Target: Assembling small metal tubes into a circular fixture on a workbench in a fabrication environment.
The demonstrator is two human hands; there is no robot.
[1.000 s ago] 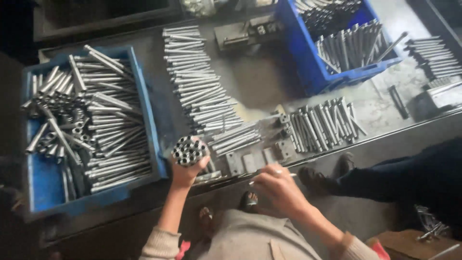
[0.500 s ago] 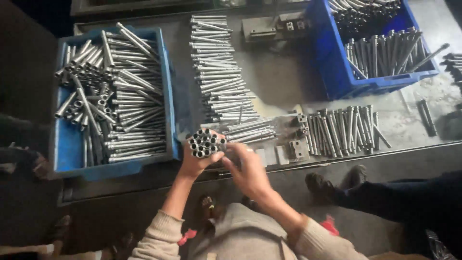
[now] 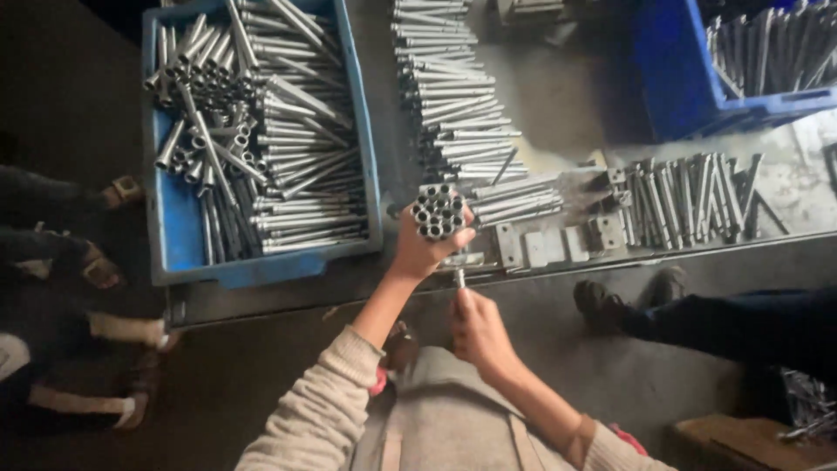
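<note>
My left hand (image 3: 425,246) grips a bundle of short metal tubes (image 3: 438,210), held upright so their open ends face the camera, at the table's near edge. My right hand (image 3: 477,331) is below the table edge, closed around a thin metal rod (image 3: 459,277) that sticks up from the fist toward the bundle. A long row of grey metal rods (image 3: 449,105) lies on the table just behind the bundle.
A blue crate (image 3: 179,227) full of metal tubes sits at the left. Another blue crate (image 3: 680,87) with rods stands at the back right. More rods (image 3: 689,201) and small metal brackets (image 3: 545,246) lie to the right. Another person's legs and shoes (image 3: 610,301) are nearby.
The view has shifted right and closer. My right hand came off the bundle and dropped below the table edge with a rod in it. My left hand still holds the bundle.
</note>
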